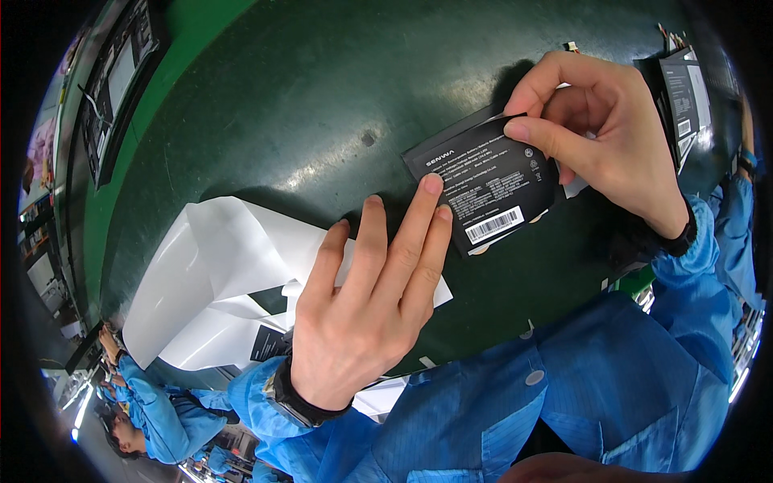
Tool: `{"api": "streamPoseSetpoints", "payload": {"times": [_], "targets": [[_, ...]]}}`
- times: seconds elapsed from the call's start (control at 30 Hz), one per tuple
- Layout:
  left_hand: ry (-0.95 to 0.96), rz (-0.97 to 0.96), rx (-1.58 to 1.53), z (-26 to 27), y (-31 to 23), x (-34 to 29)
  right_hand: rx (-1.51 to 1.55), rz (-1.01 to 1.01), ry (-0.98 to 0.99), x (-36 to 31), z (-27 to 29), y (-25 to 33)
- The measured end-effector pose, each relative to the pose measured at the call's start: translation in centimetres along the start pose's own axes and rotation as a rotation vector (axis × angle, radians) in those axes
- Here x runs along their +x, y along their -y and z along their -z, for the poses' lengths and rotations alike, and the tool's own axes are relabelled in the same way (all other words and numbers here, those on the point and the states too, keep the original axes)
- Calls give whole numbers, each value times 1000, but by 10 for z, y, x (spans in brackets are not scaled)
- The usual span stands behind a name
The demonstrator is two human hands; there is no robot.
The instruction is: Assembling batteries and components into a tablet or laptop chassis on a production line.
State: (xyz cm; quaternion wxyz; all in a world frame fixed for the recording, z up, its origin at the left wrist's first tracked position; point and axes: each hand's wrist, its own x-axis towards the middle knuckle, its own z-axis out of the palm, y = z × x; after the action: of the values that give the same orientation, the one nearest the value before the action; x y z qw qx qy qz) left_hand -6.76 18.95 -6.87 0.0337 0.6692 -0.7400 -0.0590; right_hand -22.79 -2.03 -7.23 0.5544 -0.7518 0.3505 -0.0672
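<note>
Right hand pinches the upper right corner of a printed black label between thumb and forefinger, its other fingers curled behind. Left hand has its fingers stretched out and slightly spread, gripping nothing, with fingertips at the label's left edge. The label lies at about 2 o'clock from the middle of the view, over a flat dark battery that shows along the upper edge; how firmly the two are joined, I cannot tell.

The label looks light, thin and springy, so it would probably crease easily (the pinched corner stands a little proud). Holding it by a corner or rim seems kindest to it. The battery is likely stiffer and somewhat heavier, with a smooth face that may slide; its side edges look like the safer grip, since hard pressing on the broad face could dent it.

Loose white sheets curl between 8 and 9 o'clock, reaching beneath the left hand. A stack of similar dark pieces sits farther out at 2 o'clock, beyond the right hand. The near edge of the green surface runs by the blue jacket around 5 to 6 o'clock; the widest room for moving lies from 10 to 12 o'clock.
</note>
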Motion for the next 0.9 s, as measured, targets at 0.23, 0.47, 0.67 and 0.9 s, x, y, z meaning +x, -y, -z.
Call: {"api": "streamPoseSetpoints", "payload": {"times": [0.23,0.47,0.67,0.9], "targets": [[-31,-11,7,-2,2,-1,-88,4,-22,-3,0,5],[-24,3,-21,-2,0,2,-54,31,-57,-2,0,2],[-11,-6,-26,1,5,-5,-221,-8,-42,-6,-4,13],[-17,-10,3,-4,3,-2,-607,568,-244,-2,13,6]]}}
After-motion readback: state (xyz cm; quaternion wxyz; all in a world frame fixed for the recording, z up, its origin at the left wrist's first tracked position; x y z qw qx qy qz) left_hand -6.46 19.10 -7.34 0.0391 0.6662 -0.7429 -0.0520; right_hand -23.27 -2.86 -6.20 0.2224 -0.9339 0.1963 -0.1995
